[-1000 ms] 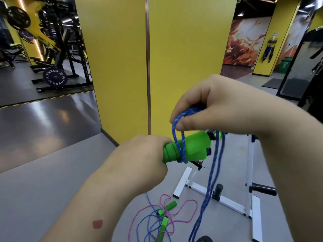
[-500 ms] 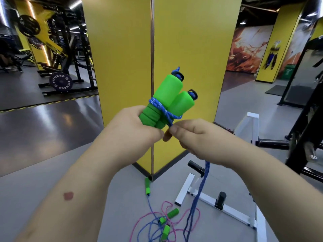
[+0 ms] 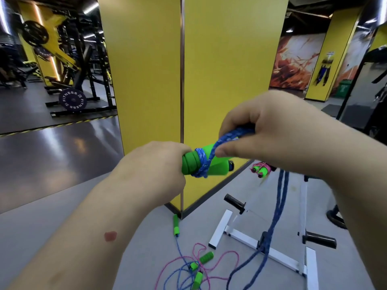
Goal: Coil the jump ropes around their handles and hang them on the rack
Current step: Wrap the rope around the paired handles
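Left hand (image 3: 155, 164) clenched around green handles (image 3: 206, 164), held level before yellow pillar (image 3: 209, 70). Right hand (image 3: 270, 130) pinches blue rope (image 3: 211, 155) looped over handles; rope tail hangs to floor (image 3: 62, 206). Coiled pink rope (image 3: 260, 169) on white rack (image 3: 261, 243). Loose ropes (image 3: 194, 266) tangled on floor.

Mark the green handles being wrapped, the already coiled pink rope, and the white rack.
green handles (image 3: 217, 167), head view, foam side below the right thumb
coiled pink rope (image 3: 261, 168), head view, pink wrap
white rack (image 3: 218, 229), head view, left foot bar
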### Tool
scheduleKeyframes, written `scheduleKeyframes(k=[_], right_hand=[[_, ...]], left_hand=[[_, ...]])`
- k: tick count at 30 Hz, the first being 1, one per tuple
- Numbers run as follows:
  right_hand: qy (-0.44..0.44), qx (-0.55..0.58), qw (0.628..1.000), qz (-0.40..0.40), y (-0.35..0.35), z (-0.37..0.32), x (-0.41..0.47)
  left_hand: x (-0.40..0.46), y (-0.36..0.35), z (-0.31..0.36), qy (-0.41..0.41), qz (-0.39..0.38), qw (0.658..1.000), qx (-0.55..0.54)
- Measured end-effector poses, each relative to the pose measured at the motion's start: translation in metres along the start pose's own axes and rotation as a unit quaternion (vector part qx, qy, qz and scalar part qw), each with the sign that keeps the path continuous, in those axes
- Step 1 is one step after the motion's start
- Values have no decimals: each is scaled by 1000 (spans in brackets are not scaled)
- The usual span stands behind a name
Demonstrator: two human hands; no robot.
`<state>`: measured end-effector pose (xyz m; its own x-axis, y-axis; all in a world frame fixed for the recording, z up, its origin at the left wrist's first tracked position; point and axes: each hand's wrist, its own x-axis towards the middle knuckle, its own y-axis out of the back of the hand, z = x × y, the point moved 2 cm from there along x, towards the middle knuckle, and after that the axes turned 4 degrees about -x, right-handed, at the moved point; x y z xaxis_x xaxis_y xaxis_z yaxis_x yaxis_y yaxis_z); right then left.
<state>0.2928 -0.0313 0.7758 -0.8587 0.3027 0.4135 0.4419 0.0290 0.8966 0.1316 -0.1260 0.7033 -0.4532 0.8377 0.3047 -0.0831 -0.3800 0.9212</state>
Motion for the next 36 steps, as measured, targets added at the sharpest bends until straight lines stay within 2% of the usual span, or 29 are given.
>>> scheduleKeyframes(k=[2,4,7,10,12,13,15,17,19,21,25,28,31,34,36], right_hand=[[-7,65,998,15,0,12,15],[-22,178,984,-17,-6,21,26],[-40,331,938,-90,-25,36,33],[-93,328,928,-148,-50,32,25],[-116,363,911,-158,-65,29,22],[-114,331,925,-148,-67,27,22],[-97,178,971,-126,-64,20,20],[-60,41,990,-118,-56,11,14],[-36,-30,993,-104,-44,2,7],[-15,-69,994,-83,-30,-2,2],[-3,-50,998,-34,3,-4,-1],[16,29,999,25,10,3,12],[-15,156,988,7,-1,21,28],[-58,327,940,-78,-19,39,35],[-107,313,937,-112,-32,42,34]], left_hand=[[-2,2,2,-37,-6,999,8],[-5,10,0,-64,-16,998,-9],[-11,29,0,-78,-61,983,-152],[-10,38,-5,-36,-52,938,-341],[-3,35,-11,8,-12,929,-371],[0,33,-13,33,0,920,-391],[7,28,-15,74,17,903,-424],[13,25,-14,85,52,928,-358],[15,25,-10,86,76,963,-244],[12,26,-7,80,80,982,-150],[8,21,-8,55,23,998,-13],[5,13,-1,-29,-7,999,44],[1,18,4,-79,-22,996,18],[-5,31,4,-92,-43,990,-95],[-7,36,3,-67,-65,974,-205]])
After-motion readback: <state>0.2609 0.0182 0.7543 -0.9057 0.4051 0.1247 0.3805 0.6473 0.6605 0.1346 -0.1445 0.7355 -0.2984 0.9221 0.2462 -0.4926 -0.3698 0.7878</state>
